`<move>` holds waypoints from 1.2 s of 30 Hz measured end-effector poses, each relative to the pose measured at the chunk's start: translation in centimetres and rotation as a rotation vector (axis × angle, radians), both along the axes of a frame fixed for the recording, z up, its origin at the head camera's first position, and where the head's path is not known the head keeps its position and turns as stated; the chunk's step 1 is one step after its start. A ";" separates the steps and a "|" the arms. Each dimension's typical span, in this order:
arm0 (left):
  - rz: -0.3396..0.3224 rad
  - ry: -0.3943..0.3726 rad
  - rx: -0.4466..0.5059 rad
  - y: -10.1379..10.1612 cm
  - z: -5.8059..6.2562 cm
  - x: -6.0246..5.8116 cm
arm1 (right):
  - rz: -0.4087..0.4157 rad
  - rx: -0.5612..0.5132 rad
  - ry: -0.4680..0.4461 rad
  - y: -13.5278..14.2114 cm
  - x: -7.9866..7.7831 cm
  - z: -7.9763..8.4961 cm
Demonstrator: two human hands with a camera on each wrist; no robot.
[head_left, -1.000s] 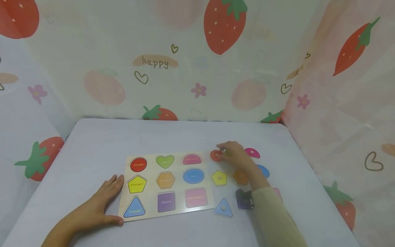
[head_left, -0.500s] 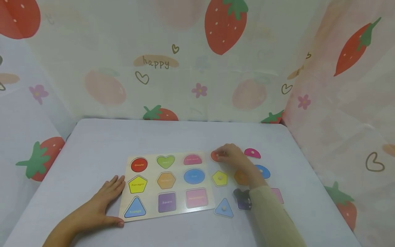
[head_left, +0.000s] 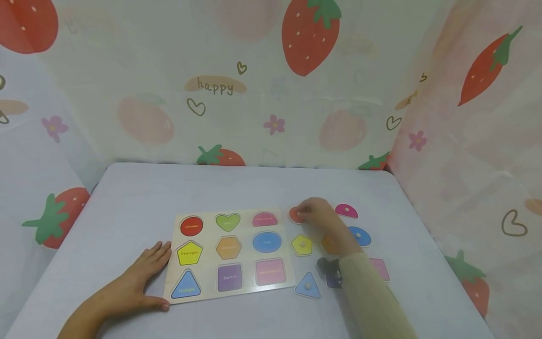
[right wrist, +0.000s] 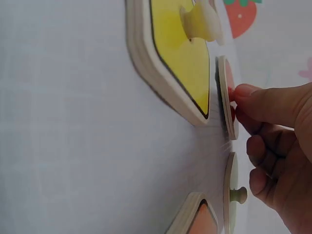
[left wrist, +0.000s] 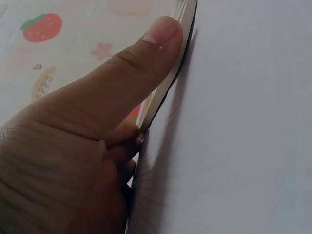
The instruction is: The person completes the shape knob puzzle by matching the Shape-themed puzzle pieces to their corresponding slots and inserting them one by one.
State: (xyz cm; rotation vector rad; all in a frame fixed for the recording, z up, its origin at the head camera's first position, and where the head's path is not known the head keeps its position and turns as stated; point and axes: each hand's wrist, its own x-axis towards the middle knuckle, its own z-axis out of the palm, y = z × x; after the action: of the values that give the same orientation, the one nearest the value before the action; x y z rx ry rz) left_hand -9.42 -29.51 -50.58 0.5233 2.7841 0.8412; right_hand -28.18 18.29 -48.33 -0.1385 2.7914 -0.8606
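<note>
My left hand (head_left: 133, 285) lies at the left side of a wooden shape puzzle board (head_left: 208, 258), fingers extended along its edge and thumb at the near corner. In the left wrist view the thumb (left wrist: 131, 73) touches the board's edge (left wrist: 160, 95). Right of the board, my right hand (head_left: 322, 219) pinches the red round puzzle piece (head_left: 293, 215) between thumb and forefinger. Its knob is mostly hidden by the fingertips. In the right wrist view this red piece (right wrist: 225, 92) stays flat at table level; whether it touches the cloth I cannot tell.
Around the right arm lie a yellow pentagon (head_left: 302, 245), blue triangle (head_left: 307, 286), pink half circle (head_left: 346, 210), blue oval (head_left: 362, 236), pink rectangle (head_left: 381, 269), orange hexagon (head_left: 329, 244) and dark purple square (head_left: 333, 279). A green knobbed piece (right wrist: 231, 183) sits under the right hand.
The right hand's fingers have come down and closed on the red round piece. The left hand has stayed at the board's edge.
</note>
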 end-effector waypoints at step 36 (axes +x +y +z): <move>-0.002 -0.010 0.014 -0.1 -0.1 0.0 | 0.150 -0.110 0.177 -6.5 0.9 5.4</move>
State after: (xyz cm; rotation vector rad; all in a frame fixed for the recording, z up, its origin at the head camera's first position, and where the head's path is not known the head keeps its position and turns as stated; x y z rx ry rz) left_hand -9.39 -29.58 -50.69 0.5223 2.7699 0.8618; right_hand -27.23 11.78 -42.95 -0.4571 2.8477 -1.0093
